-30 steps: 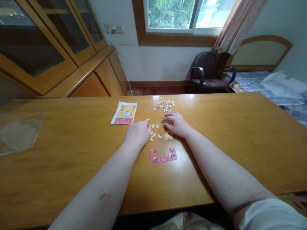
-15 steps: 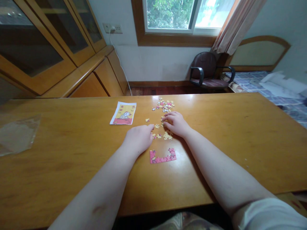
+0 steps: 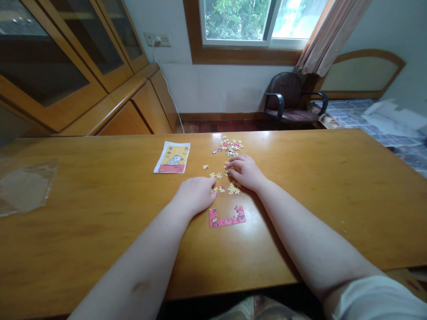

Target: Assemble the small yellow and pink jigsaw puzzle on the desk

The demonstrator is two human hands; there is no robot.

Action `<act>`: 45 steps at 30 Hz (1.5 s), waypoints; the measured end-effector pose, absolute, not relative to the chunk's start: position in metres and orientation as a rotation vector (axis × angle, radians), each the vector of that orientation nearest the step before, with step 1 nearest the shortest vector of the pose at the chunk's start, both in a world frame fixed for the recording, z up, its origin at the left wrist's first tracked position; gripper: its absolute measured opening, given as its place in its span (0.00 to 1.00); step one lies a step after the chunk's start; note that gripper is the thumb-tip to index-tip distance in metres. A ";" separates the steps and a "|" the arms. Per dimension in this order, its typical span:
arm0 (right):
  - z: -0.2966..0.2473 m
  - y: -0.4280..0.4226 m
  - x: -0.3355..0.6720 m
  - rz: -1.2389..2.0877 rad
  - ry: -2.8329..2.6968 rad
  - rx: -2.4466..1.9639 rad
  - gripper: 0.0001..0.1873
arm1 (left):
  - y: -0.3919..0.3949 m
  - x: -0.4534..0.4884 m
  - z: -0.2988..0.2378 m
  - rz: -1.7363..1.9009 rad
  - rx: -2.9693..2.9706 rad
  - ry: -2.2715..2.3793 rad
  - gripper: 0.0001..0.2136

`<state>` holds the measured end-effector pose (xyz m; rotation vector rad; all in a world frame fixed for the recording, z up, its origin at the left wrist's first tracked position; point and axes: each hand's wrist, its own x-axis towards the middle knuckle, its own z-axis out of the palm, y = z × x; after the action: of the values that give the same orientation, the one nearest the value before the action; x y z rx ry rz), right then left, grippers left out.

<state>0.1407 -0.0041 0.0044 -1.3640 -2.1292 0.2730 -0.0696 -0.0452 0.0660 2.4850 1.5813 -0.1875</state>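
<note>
My left hand is low over the table, fingers curled together, with the tips at a small yellow puzzle piece they partly cover. My right hand rests across from it, fingers bent and a little apart, beside a short column of yellow pieces. Between the hands lie more loose yellow pieces and a joined yellow cluster. Nearer me sits a joined pink puzzle border, a U shape with its gap facing away. A heap of mixed pieces lies beyond my right hand.
A picture card with a white animal on yellow and pink lies left of the pieces. A clear plastic bag is at the far left of the wooden table. Behind stand an office chair and a glass-door cabinet.
My left hand has drawn slightly toward me and its pointing finger has curled in, uncovering a yellow piece above it. My right hand stays almost where it was.
</note>
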 end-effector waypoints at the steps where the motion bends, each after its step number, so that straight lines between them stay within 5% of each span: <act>1: 0.004 -0.004 0.141 0.272 -2.129 -1.365 0.08 | -0.045 -0.070 0.065 -0.172 2.489 1.578 0.12; 35: 0.005 -0.004 0.141 0.273 -2.119 -1.359 0.08 | -0.037 -0.080 0.056 0.010 2.409 1.261 0.06; 45: 0.005 -0.003 0.140 0.265 -2.125 -1.354 0.08 | 0.002 -0.096 0.037 0.562 2.092 1.588 0.08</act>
<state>0.1398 -0.0034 0.0050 -1.3541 -2.1255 0.2653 -0.0955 0.0021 0.0371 2.0917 1.5885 0.5619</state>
